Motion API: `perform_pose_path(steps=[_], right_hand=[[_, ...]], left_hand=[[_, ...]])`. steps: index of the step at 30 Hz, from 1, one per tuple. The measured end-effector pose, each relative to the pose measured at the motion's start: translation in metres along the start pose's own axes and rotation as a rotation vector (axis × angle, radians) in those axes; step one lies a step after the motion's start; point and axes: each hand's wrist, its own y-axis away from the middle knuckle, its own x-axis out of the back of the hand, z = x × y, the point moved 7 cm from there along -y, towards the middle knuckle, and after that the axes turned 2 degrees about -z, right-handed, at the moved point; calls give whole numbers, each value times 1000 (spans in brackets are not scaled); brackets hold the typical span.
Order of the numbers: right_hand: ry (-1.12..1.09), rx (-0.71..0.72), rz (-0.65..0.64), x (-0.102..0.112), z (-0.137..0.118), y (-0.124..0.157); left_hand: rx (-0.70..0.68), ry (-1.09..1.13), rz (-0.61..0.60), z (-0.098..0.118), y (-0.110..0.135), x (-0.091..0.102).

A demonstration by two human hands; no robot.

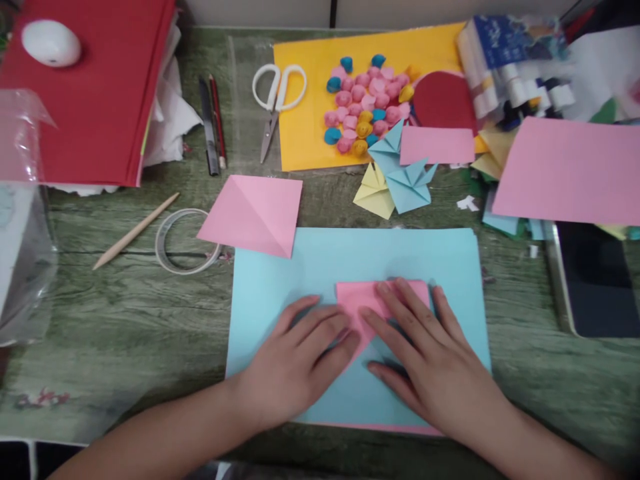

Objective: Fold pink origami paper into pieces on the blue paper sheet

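Note:
A folded piece of pink paper (pixel 353 292) lies on a stack of light blue sheets (pixel 265 293). At its left side my left hand (pixel 295 353) has its thumb and forefinger close together on the paper, the other fingers bent. My right hand (pixel 430 353) lies palm down across the fold with fingers spread, pressing on the paper's upper part. The lower part of the fold is partly hidden by both hands. Overlapping the stack's upper left corner is a creased pink square (pixel 260 213).
Around the stack are a tape roll (pixel 163 257), wooden stick (pixel 135 232), pen (pixel 209 130), pencil (pixel 219 123) and scissors (pixel 273 107). Behind lie folded blue paper pieces (pixel 410 187) and small paper curls (pixel 365 100). A phone (pixel 600 280) is at right, a red folder (pixel 95 120) at left.

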Motion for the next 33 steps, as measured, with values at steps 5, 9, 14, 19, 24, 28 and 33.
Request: perform_pose_path(steps=[5, 9, 14, 19, 24, 28, 33], right_hand=[[-3, 10, 10, 1, 0, -1], [-5, 11, 17, 2, 0, -1], [-25, -4, 34, 4, 0, -1], [-36, -8, 36, 3, 1, -3], [-54, -28, 43, 4, 1, -3], [-60, -29, 51, 6, 0, -3], [-48, -27, 57, 6, 0, -3]], left_hand=[[110, -123, -115, -8, -4, -7], [158, -146, -170, -11, -3, -10], [206, -155, -159, -14, 0, -10], [212, -176, -173, -14, 1, -10], [155, -226, -151, -8, 2, -10], [22, -217, -190, 0, 1, -17], [25, -191, -203, -2, -1, -17]])
